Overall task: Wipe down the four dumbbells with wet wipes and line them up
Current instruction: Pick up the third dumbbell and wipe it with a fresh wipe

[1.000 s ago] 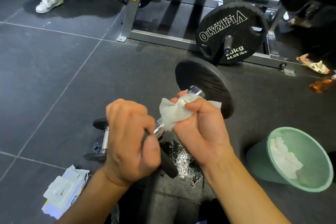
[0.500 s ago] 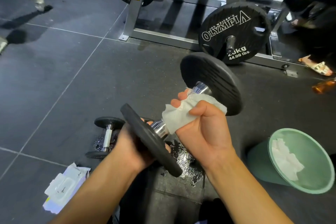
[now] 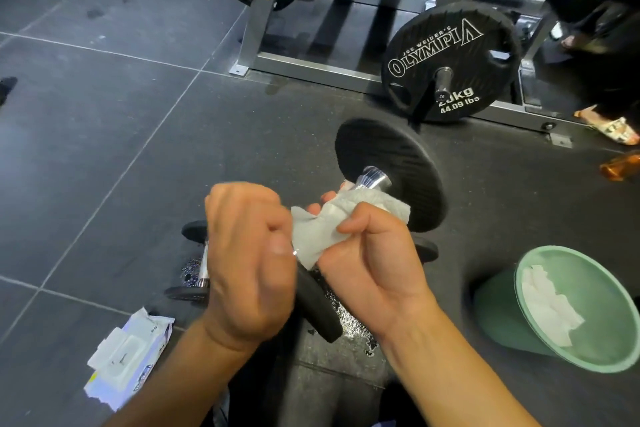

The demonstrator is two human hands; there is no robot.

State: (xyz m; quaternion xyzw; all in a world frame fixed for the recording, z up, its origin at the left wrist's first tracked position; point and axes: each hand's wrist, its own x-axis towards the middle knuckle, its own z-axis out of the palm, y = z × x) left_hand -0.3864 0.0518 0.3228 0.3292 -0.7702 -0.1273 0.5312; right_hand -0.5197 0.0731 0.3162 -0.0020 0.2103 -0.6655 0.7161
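I hold a black dumbbell (image 3: 391,170) with a chrome handle tilted in the air over the dark floor. My right hand (image 3: 374,263) is closed round the handle with a white wet wipe (image 3: 322,232) wrapped on it. My left hand (image 3: 247,260) grips the near end plate (image 3: 317,308) from above. A smaller dumbbell (image 3: 202,260) lies on the floor behind my left hand, on a wet patch. Part of another black plate (image 3: 427,250) shows behind my right hand. A wet wipe pack (image 3: 128,360) lies at lower left.
A green bin (image 3: 588,308) with used wipes stands at right. A grey weight rack (image 3: 256,24) and a large Olympia plate (image 3: 450,62) stand behind. Water glistens on the floor (image 3: 349,319) under the dumbbell. A sandalled foot (image 3: 609,125) and an orange object (image 3: 620,166) are at far right.
My left hand has turned back over the top of the near plate, rotating the dumbbell, while the right hand keeps the wipe on the handle. The person walking at upper left has gone.
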